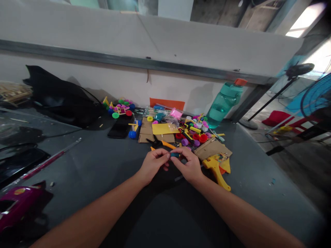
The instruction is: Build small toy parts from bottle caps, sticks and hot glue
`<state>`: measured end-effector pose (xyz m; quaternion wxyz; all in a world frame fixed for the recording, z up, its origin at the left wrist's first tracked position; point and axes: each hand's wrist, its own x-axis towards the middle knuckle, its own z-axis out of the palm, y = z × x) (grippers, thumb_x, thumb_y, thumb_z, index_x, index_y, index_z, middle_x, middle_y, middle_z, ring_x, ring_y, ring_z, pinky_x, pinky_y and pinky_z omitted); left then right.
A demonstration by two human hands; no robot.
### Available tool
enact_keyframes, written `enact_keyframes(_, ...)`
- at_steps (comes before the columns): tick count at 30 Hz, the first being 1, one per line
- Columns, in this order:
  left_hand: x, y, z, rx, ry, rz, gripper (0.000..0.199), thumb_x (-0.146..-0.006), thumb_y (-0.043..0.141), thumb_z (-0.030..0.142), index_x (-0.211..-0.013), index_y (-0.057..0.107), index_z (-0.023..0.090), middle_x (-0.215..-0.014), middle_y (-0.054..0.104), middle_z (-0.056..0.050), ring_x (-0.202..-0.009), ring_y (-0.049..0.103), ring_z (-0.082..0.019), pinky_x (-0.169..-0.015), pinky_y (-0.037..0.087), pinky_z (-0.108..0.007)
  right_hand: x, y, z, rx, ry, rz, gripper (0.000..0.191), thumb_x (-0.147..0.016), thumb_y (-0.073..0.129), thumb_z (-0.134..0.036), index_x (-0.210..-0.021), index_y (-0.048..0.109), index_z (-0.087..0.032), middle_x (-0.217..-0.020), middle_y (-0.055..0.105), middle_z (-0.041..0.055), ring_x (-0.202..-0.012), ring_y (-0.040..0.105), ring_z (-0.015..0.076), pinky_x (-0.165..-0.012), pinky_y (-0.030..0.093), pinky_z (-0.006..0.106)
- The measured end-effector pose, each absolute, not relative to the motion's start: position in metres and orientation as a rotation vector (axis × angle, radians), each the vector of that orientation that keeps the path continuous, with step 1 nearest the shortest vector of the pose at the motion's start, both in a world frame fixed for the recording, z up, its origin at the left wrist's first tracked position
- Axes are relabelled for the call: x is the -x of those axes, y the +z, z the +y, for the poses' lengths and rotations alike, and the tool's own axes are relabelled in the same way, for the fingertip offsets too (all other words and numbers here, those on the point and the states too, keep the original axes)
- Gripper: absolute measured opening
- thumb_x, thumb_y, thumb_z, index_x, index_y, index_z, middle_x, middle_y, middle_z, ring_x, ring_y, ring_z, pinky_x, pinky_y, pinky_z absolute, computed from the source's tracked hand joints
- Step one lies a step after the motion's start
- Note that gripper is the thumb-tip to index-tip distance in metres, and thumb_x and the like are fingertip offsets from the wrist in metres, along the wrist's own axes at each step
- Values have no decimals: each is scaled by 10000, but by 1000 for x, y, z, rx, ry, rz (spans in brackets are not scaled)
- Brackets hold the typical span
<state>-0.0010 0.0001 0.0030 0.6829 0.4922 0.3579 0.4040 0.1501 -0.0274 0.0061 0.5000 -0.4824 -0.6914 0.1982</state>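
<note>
My right hand (190,166) pinches a small teal-blue round piece (174,155) that looks like a bottle cap. Thumb and fingers of my left hand (154,164) are pressed together right beside it; what they grip is too small to make out. Just beyond the fingertips lie cutting pliers (168,144) with orange handles and dark jaws. Close to my right wrist rests a yellow glue gun (216,172). Behind my hands a yellow sheet (164,128) lies on brown cardboard (143,135).
Purple and red caps (203,138) are heaped behind my right hand. A teal water bottle (222,103) stands at the back right. Left of the cardboard are a black phone (119,128) and a small blue-wheeled frame (133,133). A purple device (22,205) sits at the left front.
</note>
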Motion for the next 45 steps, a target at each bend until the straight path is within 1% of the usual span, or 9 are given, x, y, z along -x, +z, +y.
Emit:
enact_keyframes(6, 1, 3, -1, -1109, 900, 802, 211, -705, 649, 341, -709, 606, 134, -571, 535, 21, -534, 499, -92, -475, 448, -207, -149, 6, -28, 1166, 475, -1661, 128, -745, 566, -168, -861, 605, -207, -819, 618, 31, -735, 572, 148, -596, 479, 258)
enact_keyframes(13, 1, 2, 0, -1095, 911, 782, 205, -707, 652, 331, -720, 605, 132, -573, 533, 21, -531, 497, -91, -472, 449, -207, -150, 6, -28, 1151, 500, -1687, 187, -755, 560, -166, -926, 613, -219, -881, 631, 38, -791, 582, 155, -608, 488, 258)
enact_keyframes(15, 2, 2, 0, -1091, 905, 782, 209, -709, 651, 336, -719, 606, 133, -571, 532, 21, -529, 497, -91, -474, 448, -207, -150, 7, -28, 1143, 495, -1698, 178, -755, 556, -163, -912, 615, -220, -870, 630, 35, -795, 582, 156, -607, 486, 258)
enact_keyframes(22, 2, 3, 0, -1091, 901, 774, 215, -724, 640, 342, -710, 609, 130, -566, 529, 17, -529, 490, -87, -482, 446, -203, -149, 9, -29, 1156, 477, -1694, 111, -725, 555, -150, -816, 580, -209, -793, 601, 17, -723, 567, 142, -586, 470, 251)
enact_keyframes(26, 2, 3, 0, -1086, 902, 778, 215, -716, 644, 345, -709, 611, 133, -562, 528, 17, -526, 490, -89, -479, 442, -202, -149, 9, -29, 1159, 473, -1708, 93, -721, 552, -150, -792, 565, -209, -790, 601, 17, -726, 564, 143, -590, 463, 251)
enact_keyframes(32, 2, 2, 0, -1085, 901, 761, 199, -737, 627, 331, -711, 609, 135, -568, 536, 14, -528, 503, -91, -479, 440, -203, -149, 7, -28, 1144, 491, -1692, 126, -731, 562, -148, -837, 583, -214, -810, 604, 15, -736, 569, 141, -599, 470, 252)
enact_keyframes(37, 2, 0, 1, -1084, 901, 752, 204, -752, 616, 331, -703, 599, 133, -560, 530, 16, -520, 499, -89, -486, 454, -212, -151, 8, -28, 1124, 506, -1690, 134, -775, 579, -203, -899, 626, -223, -856, 638, 31, -784, 584, 153, -595, 469, 255)
enact_keyframes(45, 2, 1, 1, -1097, 904, 789, 226, -734, 632, 355, -723, 602, 131, -554, 527, 19, -520, 494, -90, -489, 453, -214, -151, 9, -27, 1144, 504, -1683, 141, -786, 584, -236, -906, 657, -236, -849, 661, 39, -791, 596, 170, -598, 475, 274)
